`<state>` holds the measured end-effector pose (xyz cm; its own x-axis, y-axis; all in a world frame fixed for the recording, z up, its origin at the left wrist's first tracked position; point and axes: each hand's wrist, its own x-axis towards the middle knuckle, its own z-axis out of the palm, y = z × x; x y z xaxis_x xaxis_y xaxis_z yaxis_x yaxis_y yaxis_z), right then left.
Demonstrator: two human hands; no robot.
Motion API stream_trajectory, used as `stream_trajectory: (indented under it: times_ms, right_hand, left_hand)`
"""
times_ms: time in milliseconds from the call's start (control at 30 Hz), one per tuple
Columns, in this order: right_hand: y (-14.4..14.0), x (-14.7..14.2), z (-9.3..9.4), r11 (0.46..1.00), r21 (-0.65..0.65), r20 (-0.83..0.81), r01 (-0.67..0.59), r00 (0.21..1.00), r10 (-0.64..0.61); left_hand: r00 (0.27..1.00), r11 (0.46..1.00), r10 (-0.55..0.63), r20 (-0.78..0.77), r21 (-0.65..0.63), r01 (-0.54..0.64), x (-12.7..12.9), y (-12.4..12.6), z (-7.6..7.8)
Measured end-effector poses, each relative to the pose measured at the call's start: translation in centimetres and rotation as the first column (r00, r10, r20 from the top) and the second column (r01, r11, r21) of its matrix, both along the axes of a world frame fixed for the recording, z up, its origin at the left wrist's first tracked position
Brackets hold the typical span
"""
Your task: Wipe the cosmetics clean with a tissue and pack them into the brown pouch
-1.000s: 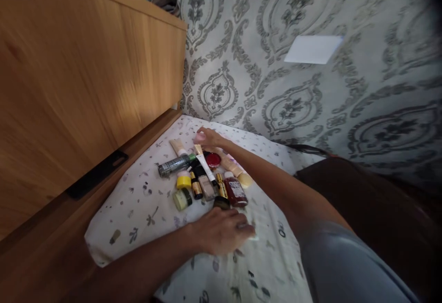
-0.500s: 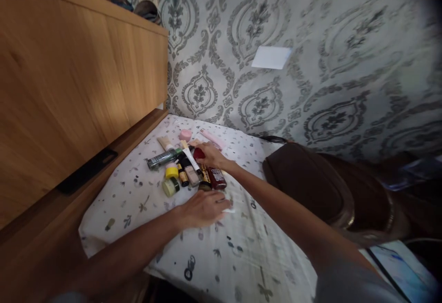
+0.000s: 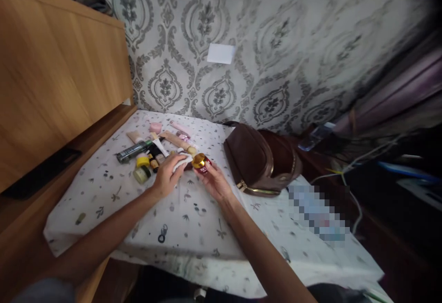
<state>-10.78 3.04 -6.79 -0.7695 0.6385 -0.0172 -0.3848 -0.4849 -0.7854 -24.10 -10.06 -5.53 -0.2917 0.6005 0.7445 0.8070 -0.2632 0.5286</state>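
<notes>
while the right hand (image 3: pixel 214 179) pinches a gold-capped red jar (image 3: pixel 200 162), the left hand (image 3: pixel 168 174) grips a white cloth (image 3: pixel 182 161), half hidden.

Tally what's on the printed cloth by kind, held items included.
Cosmetic containers, loose in the pile: about 10; blur hides the exact number
Red jar with gold lid, in right hand: 1
White wipe, in left hand: 1
Brown bag: 1
Total: about 13

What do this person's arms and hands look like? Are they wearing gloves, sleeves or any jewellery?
Both arms are bare from wrist to past the elbow, with no gloves. The left hand and right hand show no ring, watch or bracelet that I can make out. A bit of grey-blue fabric, likely a short sleeve, shows at the upper left arm.
</notes>
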Motion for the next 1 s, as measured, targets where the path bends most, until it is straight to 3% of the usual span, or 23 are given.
stream_trajectory:
  times_ms: [100, 200, 367, 567, 700, 833, 1000]
  right_hand:
    - [-1.8, 0.4, -0.7, 0.998, 0.004, -0.018, -0.06, 0.998, 0.06]
    - [-3.1, 0.3, -0.7, 0.991, -0.023, -0.046, -0.129, 0.991, 0.128]
    - [-3.4, 0.6, -0.2, 0.99, -0.075, -0.144, -0.121, 0.984, 0.11]
    - [-2.2, 0.8, -0.3, 0.995, -0.047, -0.216, 0.087, 0.972, -0.095]
    - [-1.5, 0.6, -0.8, 0.95, 0.085, -0.165, 0.3, 0.945, -0.284]
    - [-0.8, 0.6, -1.1, 0.882, 0.321, -0.091, 0.345, 0.938, -0.333]
    - [-0.4, 0.6, -1.5, 0.767, 0.509, -0.043, 0.39, 0.902, -0.43]
  left_hand:
    - [0.976, 0.997, -0.041, -0.213, -0.075, 0.025, 1.5, 0.1, 0.3]
    - [0.936, 0.985, -0.016, -0.351, -0.167, -0.046, 2.9, 0.3, 0.7]
    - [0.944, 0.944, 0.092, -0.316, -0.273, -0.184, 3.8, 1.8, 2.1]
    - [0.922, 0.878, 0.249, -0.296, -0.333, -0.344, 4.8, 4.7, 2.6]
    - [0.896, 0.815, 0.324, -0.305, -0.391, -0.428, 5.2, 5.2, 2.0]
    - [0.875, 0.777, 0.369, -0.314, -0.413, -0.476, 5.0, 4.7, 0.9]
    - [0.896, 0.867, 0.353, -0.268, -0.266, -0.421, 4.4, 4.3, -0.1]
